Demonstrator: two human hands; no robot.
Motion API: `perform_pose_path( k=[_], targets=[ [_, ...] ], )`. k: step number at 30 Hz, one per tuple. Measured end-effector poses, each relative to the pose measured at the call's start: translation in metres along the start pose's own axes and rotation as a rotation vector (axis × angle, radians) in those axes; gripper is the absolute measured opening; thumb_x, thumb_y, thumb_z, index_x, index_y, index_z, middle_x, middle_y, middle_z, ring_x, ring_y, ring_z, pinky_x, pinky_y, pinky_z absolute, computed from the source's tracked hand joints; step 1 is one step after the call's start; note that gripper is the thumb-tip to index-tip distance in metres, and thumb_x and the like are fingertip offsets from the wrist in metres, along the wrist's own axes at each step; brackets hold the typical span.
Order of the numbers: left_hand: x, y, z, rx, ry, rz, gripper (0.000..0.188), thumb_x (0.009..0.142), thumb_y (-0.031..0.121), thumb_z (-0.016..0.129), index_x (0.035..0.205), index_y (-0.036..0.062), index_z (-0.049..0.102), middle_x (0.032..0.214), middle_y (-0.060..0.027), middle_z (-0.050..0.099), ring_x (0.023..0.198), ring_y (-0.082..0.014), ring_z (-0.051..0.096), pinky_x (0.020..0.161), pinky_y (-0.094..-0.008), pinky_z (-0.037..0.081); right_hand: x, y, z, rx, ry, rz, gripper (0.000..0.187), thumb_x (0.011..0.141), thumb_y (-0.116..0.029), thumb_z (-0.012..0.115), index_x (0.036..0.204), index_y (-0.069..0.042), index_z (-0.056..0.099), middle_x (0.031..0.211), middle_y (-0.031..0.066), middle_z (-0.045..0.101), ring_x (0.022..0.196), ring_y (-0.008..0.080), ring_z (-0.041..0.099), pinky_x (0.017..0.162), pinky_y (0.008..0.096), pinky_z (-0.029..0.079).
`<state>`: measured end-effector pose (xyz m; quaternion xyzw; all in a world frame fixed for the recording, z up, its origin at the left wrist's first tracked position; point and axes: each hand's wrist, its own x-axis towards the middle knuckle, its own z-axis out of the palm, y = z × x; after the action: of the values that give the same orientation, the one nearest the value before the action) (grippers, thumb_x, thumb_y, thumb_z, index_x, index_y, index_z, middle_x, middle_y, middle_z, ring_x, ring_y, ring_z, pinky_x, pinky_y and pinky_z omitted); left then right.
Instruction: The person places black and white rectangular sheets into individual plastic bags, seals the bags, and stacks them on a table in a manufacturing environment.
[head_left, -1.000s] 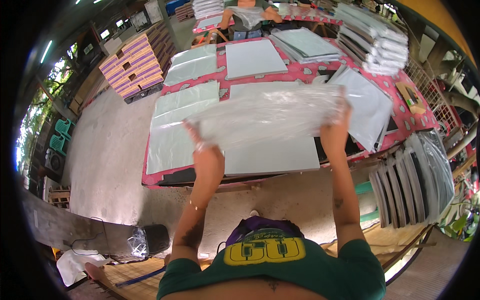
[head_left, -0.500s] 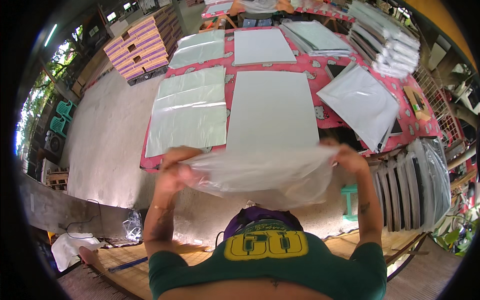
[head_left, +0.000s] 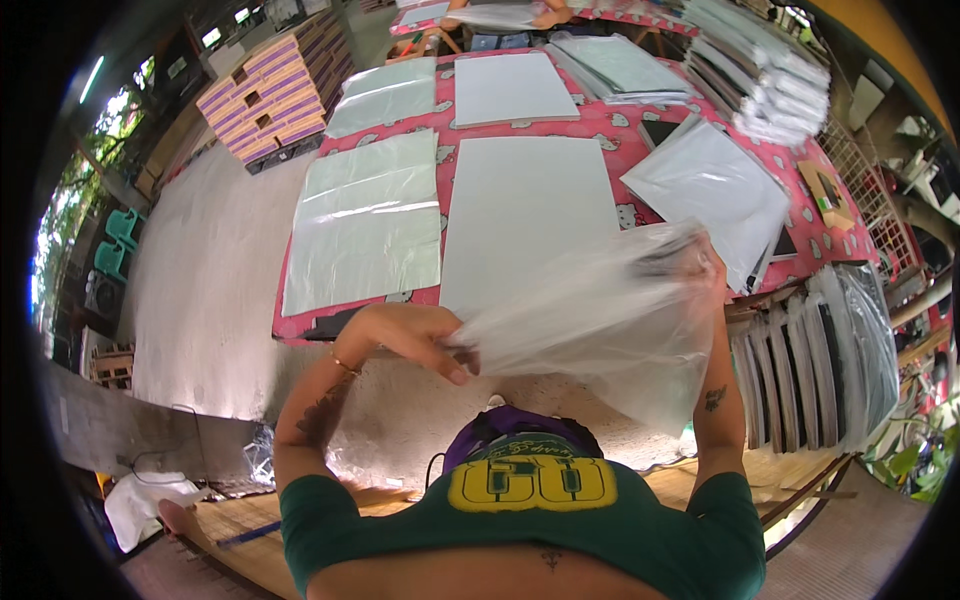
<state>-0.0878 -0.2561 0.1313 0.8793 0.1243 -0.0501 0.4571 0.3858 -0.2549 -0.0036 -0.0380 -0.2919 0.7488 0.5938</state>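
A thin clear plastic bag [head_left: 600, 315] is stretched slantwise between my two hands over the table's near edge, blurred by motion. My left hand [head_left: 410, 335] pinches its lower left end, with the fingertips partly hidden. Higher up, my right hand [head_left: 708, 268] grips the opposite end, bunched at the fingers. Beneath and beyond the bag lies a stack of large white sheets [head_left: 530, 200], its near right corner covered by the plastic. To its left is a flat pile of clear plastic bags [head_left: 370, 215]. Right of the sheets, white bagged pieces [head_left: 705, 190] lie askew on dark ones.
The table has a pink patterned cover [head_left: 515, 132]. A second white stack [head_left: 512, 85] and bag pile [head_left: 385, 95] lie farther back. Wrapped dark panels [head_left: 800, 370] stand at the right. Stacked boxes [head_left: 270, 95] stand at far left. Another person's hands [head_left: 550, 14] work beyond.
The bag has gone from level to slanted, its right end raised. My left hand has moved right and my right hand up. The view has shifted slightly.
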Motion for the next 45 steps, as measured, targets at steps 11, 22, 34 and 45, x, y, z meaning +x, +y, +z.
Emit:
perform_pose_path(
  k=[11,22,34,45],
  targets=[
    [-0.039,-0.032,0.002,-0.626,0.211,-0.153,0.050,0.080,0.041,0.069,0.104,-0.0015,0.060,0.092,-0.0114,0.066,0.082,-0.0157,0.063,0.070,-0.0327,0.052,0.017,0.045,0.126,-0.150,0.467,0.285,0.057,0.086,-0.054,0.054,0.114,-0.004,0.057,0.093,0.0071,0.062,0.090,0.0222,0.060,0.077,0.0391,0.051],
    [-0.082,-0.137,0.104,-1.254,0.577,0.122,0.052,0.080,0.027,0.068,0.121,-0.0007,0.052,0.113,-0.0224,0.060,0.107,-0.0358,0.059,0.084,-0.0478,0.052,-0.102,0.078,-0.032,0.020,0.025,0.356,0.015,0.087,-0.019,0.056,0.089,-0.004,0.059,0.092,0.0096,0.063,0.103,0.0275,0.059,0.096,0.0417,0.043],
    [-0.015,-0.153,0.133,-0.692,1.329,-0.358,0.043,0.076,0.002,0.051,0.119,0.0023,0.054,0.097,-0.0076,0.062,0.073,-0.0140,0.056,0.062,-0.0270,0.046,-0.092,0.133,-0.012,-0.873,0.814,0.209,0.040,0.075,0.007,0.047,0.114,0.000,0.054,0.101,0.0136,0.063,0.096,0.0211,0.062,0.076,0.0294,0.048],
    [0.021,-0.123,0.140,0.083,1.233,-0.694,0.049,0.079,0.003,0.053,0.127,0.0030,0.048,0.070,-0.0130,0.061,0.058,-0.0172,0.058,0.056,-0.0306,0.045,-0.067,0.131,0.007,-1.559,0.949,-0.245,0.052,0.069,0.009,0.046,0.118,-0.006,0.054,0.097,0.0111,0.064,0.087,0.0254,0.063,0.074,0.0326,0.050]
  ],
)
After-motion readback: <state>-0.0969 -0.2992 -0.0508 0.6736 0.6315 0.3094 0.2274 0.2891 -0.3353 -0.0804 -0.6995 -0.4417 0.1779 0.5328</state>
